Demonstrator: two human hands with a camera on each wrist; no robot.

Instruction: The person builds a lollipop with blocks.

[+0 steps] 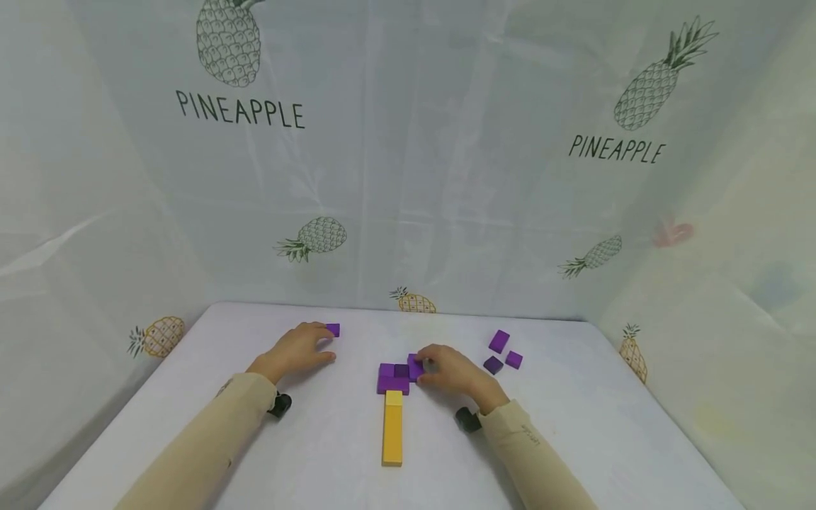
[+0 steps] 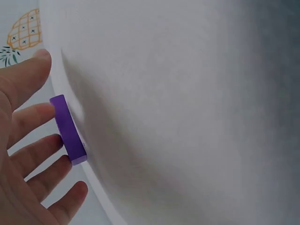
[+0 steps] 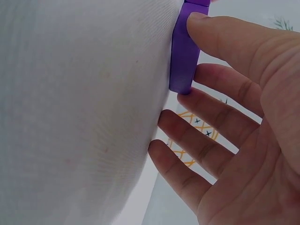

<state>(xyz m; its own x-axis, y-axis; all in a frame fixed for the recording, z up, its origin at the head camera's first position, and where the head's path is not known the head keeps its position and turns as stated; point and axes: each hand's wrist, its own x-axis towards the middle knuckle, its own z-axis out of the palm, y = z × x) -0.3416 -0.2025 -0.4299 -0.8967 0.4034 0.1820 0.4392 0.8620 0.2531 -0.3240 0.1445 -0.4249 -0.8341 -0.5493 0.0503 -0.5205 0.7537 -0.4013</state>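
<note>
In the head view, a small group of purple blocks (image 1: 393, 384) lies at mid-table, touching the top of a yellow bar (image 1: 392, 432). My right hand (image 1: 451, 370) holds a purple block (image 1: 415, 368) at the group's right side. The right wrist view shows the thumb on one face of this block (image 3: 183, 51) and fingertips at its far side. Farther left, my left hand (image 1: 299, 348) is beside another purple block (image 1: 333, 330). In the left wrist view, fingertips are at the back of that block (image 2: 69, 131), while the thumb stands apart from it.
To the right of my right hand lie a purple rectangular block (image 1: 499, 341), a small purple block (image 1: 513, 360) and a dark purple block (image 1: 493, 365). A white table (image 1: 306, 453) is under everything, with a pineapple-print curtain (image 1: 421, 177) behind and at the sides.
</note>
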